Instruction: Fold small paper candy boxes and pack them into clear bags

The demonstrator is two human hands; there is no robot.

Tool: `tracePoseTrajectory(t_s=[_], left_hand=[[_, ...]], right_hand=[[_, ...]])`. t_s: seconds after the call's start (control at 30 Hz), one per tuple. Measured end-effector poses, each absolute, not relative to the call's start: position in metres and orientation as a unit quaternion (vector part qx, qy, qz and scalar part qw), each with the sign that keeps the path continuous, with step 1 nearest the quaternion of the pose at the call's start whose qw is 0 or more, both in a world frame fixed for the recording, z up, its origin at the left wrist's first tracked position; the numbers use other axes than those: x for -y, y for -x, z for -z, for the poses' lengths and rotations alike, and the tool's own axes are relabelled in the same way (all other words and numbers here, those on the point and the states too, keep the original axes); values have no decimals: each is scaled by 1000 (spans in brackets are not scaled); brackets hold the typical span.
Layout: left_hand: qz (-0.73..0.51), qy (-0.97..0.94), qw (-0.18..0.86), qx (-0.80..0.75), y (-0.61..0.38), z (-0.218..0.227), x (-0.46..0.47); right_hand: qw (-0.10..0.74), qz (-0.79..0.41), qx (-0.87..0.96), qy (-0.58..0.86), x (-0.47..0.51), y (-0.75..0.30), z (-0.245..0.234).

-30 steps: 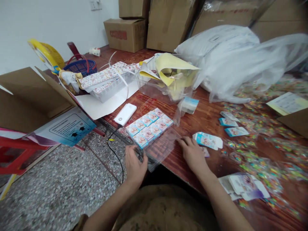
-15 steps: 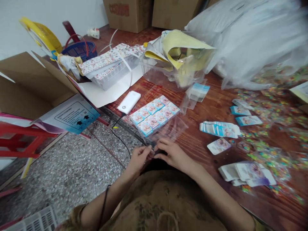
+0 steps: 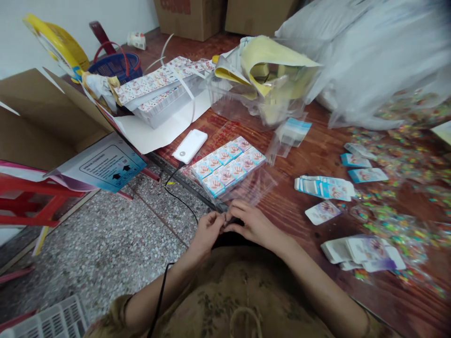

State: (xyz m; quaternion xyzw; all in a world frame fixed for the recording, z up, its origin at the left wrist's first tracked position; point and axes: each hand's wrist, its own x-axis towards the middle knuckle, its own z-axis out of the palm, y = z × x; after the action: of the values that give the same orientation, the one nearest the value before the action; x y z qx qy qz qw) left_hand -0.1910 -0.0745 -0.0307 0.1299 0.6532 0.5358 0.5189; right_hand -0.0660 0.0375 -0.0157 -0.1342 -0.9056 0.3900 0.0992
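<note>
At the near edge of the table, my left hand and my right hand meet with fingertips pinched together. A bit of clear plastic bag shows between and just beyond them; the fingers hide most of what they grip. Right beyond lies a block of small printed boxes, set in two rows, with hand pictures on top. Clear film spreads loosely from its right side.
A white power bank with a black cable lies left of the block. Flattened small cartons, purple cartons and colourful wrapped pieces cover the right. An open cardboard box stands left, a big white bag at the back.
The view has shifted slightly. My hands stay pinched together at the table edge, with the left fingers slightly closer to the right ones. The boxes have not visibly moved.
</note>
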Motion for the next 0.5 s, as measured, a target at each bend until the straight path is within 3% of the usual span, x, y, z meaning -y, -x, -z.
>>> tracePoseTrajectory(t_s=[0.13, 0.3, 0.4, 0.5], left_hand=[[-541, -120, 537, -636, 192, 30, 72], [-562, -106, 538, -619, 195, 27, 69], [-578, -102, 530, -612, 193, 29, 69], [-582, -103, 519, -617, 191, 29, 68]], right_hand=[[89, -369, 916, 132, -35, 69, 13], [102, -243, 957, 121, -24, 72, 18], [161, -243, 949, 117, -15, 73, 25], [255, -327, 897, 152, -13, 73, 27]])
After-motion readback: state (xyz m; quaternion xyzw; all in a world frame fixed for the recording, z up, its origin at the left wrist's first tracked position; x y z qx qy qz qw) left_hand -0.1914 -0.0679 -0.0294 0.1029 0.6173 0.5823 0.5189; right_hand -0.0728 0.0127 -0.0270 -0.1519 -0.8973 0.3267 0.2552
